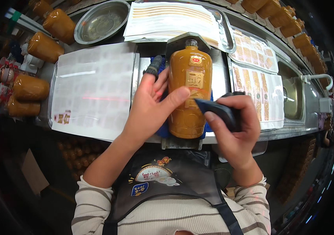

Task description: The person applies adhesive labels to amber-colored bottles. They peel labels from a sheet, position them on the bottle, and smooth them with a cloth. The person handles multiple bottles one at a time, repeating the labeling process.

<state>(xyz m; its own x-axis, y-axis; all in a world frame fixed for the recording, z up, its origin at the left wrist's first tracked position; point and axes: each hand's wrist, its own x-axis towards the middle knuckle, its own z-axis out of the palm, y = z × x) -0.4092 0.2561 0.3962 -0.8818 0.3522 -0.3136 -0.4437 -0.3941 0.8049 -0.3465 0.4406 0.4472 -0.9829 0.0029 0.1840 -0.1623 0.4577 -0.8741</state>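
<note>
A glossy amber-brown bottle (178, 111) lies in front of me on a blue cloth, neck pointing away. A red-and-gold emblem (196, 60) and a gold square decal (194, 79) sit on its face. Lower on it is another gold decal, partly covered. My left hand (151, 100) grips the bottle's left side, its thumb pressed on the face beside the decals. A dark ribbed piece (154, 67) is at its fingertips; I cannot make out what it is. My right hand (239, 129) pinches a dark blue-black scraper (218, 111), whose pointed tip meets the bottle near the lower decal.
At left lies a white decal sheet (96, 62) on a tray, with few decals remaining. A metal bowl (102, 21) and striped sheets (171, 19) are behind. Decal sheets (257, 92), a sink (293, 96) and a faucet (321, 77) are at right. Amber bottles (30, 87) line both sides.
</note>
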